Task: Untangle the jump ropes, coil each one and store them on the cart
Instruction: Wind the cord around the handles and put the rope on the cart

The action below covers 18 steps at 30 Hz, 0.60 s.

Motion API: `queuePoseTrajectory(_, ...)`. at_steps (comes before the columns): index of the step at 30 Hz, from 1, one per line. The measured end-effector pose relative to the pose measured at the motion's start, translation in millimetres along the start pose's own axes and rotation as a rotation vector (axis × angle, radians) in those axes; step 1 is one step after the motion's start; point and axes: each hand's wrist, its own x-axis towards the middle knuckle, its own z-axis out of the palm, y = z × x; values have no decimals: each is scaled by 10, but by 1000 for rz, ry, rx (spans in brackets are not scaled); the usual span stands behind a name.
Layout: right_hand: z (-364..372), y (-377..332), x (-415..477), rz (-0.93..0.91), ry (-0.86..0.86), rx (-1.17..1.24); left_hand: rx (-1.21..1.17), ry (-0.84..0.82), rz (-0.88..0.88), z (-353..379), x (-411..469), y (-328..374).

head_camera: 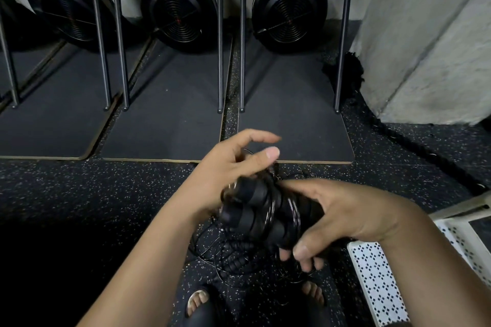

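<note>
Head view: right grip (345, 216) curled round bundle of black foam-handled jump ropes (255, 202), centre near; left grip (228, 167) loosely spread, resting against it. Thin black cord loops (212, 249) dangle near feet (198, 300): risk of snagging, re-knotting. White perforated cart (372, 273) near right.

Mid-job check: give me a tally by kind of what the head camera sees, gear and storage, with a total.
Black fan wheels: 3
Floor mats: 3
Jump-rope bundle (single ropes not countable): 1
Thick black rope: 1
White cart: 1
Total: 9
</note>
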Motion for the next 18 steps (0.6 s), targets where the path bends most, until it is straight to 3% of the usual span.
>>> queuePoseTrajectory(4,4,28,5,-204,67,222,-5,90,-49,62,59,-96)
queuePoseTrajectory(9,-54,-40,129,-338,640,277,45,92,-82,100,76,-143)
queuePoseTrajectory(14,-205,56,196,-198,1033,181,188,98,-121,104,83,-189)
queuePoseTrajectory(16,-250,121,198,-74,1078,88,236,112,-108,80,63,-189)
queuePoseTrajectory(18,-259,194,199,44,1013,-13,259,111,-84,63,51,-175)
